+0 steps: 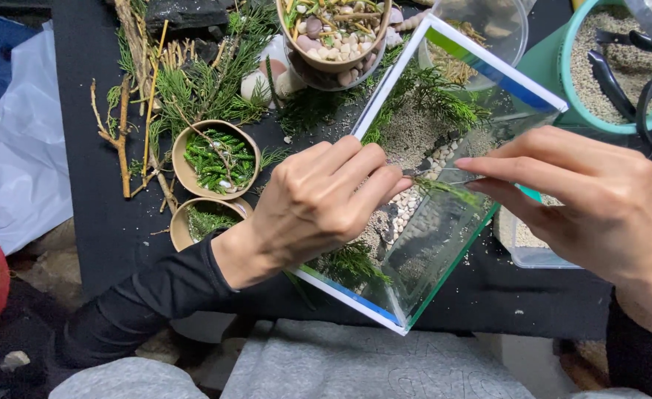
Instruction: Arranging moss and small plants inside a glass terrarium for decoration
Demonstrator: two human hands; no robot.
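Both hands work inside the glass tank (444, 222) at the middle of the black surface (97, 214): left hand (326, 199) curled at its rim to steady it, right hand (584, 199) pinching tweezers (444, 174) that hold a green sprig (448, 191) over the sand and pebbles (407, 207) for precise placement.

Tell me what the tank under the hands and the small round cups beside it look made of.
Tank: clear glass, seemingly; see-through glossy walls, greenish cut edges.
Cups: probably matte brown paper or card, with thin rolled rims.
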